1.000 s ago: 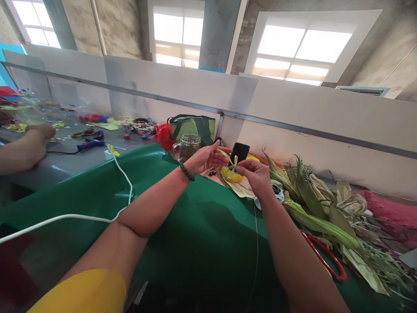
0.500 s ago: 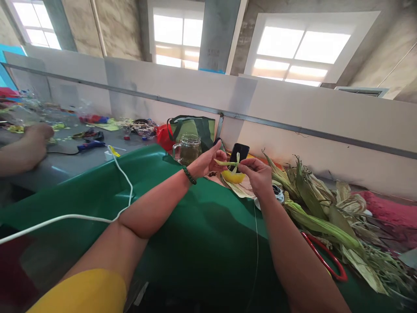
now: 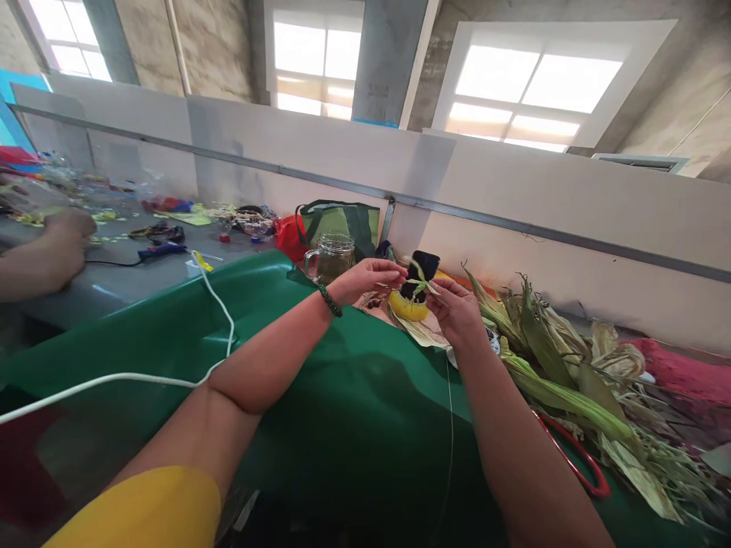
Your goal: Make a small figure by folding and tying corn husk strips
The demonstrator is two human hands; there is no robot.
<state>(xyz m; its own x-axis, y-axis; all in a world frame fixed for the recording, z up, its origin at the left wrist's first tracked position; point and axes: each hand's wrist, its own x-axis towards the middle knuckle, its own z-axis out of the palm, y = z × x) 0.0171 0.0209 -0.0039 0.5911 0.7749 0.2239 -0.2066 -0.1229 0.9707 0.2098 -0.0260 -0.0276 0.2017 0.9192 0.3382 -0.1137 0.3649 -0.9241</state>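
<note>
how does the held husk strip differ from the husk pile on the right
The husk strip is thin and short; the husk pile holds long, broad leaves. The strip is held up by the right hand; the pile lies on the green cloth. Both are corn husk.

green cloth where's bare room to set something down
Bare green cloth between the left forearm and right forearm, and from the left forearm to the white cord. Crowded: corn husks, red handle at right; mug, phone at the back by the left hand and the right hand pinching a husk strip.
</note>
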